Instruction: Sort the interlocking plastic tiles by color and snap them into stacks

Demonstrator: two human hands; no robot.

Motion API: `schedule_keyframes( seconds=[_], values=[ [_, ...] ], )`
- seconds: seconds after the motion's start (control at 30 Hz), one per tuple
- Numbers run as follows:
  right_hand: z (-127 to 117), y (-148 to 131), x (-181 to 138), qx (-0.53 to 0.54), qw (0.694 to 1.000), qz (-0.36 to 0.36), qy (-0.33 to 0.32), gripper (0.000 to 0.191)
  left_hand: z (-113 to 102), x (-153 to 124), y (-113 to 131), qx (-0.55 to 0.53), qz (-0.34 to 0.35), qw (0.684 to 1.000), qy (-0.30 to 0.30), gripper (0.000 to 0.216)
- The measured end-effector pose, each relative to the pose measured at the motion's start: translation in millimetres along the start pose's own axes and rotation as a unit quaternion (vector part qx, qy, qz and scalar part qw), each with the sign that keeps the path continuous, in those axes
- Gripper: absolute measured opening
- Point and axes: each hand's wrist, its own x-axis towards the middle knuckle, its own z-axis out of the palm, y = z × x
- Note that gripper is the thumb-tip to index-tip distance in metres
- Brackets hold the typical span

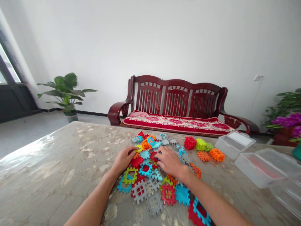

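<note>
A heap of interlocking plastic puzzle tiles [145,169] in blue, red, green, orange and grey lies across the table, many overlapping. My left hand [124,159] rests at the heap's left edge, its fingers curled together beside a yellow-green tile [139,148] and orange pieces; what its fingertips pinch, if anything, is hidden. On the right side of the heap, my right hand [169,160] reaches over red and green tiles, thumb and fingers bent and apart, with nothing visibly held. Closer to me are a grey window tile [140,191], a red window tile [168,194] and a solid blue tile [182,194].
Sorted stacks stand at the right: red tiles [190,142], green tiles [201,144] and orange tiles [216,154]. Beyond them are clear plastic boxes [261,171], one with something red inside. A wooden bench [177,97] is behind the patterned table [58,175].
</note>
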Motion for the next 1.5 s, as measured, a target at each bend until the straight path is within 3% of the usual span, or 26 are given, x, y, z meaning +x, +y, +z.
schedule_keyframes(
  seconds=[0.23,0.43,0.63,0.8,1.03,1.23,1.37,1.5],
  values=[
    [1.8,-4.6,1.7,-0.076,0.996,-0.046,-0.002,0.012,0.5,0.2,-2.6,0.002,0.008,1.0,0.007,0.031],
    [3.6,-5.5,0.6,-0.032,0.999,-0.018,0.024,0.013,0.8,0.3,-2.5,0.002,0.011,1.0,0.01,0.032],
    [-6.7,-0.1,5.3,-0.016,0.999,-0.022,-0.031,0.038,0.8,0.2,-3.1,0.004,0.011,1.0,0.008,0.032],
    [-9.0,2.9,7.2,-0.046,0.996,-0.031,-0.07,0.03,1.0,0.6,-4.7,0.005,0.011,1.0,0.008,0.033],
    [-3.3,-4.9,6.0,-0.109,0.991,-0.055,-0.048,0.022,0.9,1.0,-3.5,0.01,0.012,1.0,0.01,0.033],
    [-1.5,-4.5,6.7,-0.091,0.995,0.035,-0.018,0.025,0.2,0.3,-2.9,0.012,0.01,1.0,0.015,0.032],
    [-4.4,2.0,7.2,-0.054,0.986,0.16,0.002,0.032,0.5,0.3,-3.2,0.01,0.008,1.0,0.016,0.031],
    [-3.7,22.7,4.5,0.028,0.957,0.281,0.062,0.035,0.5,0.6,-3.5,0.009,0.01,1.0,0.011,0.032]
  ],
)
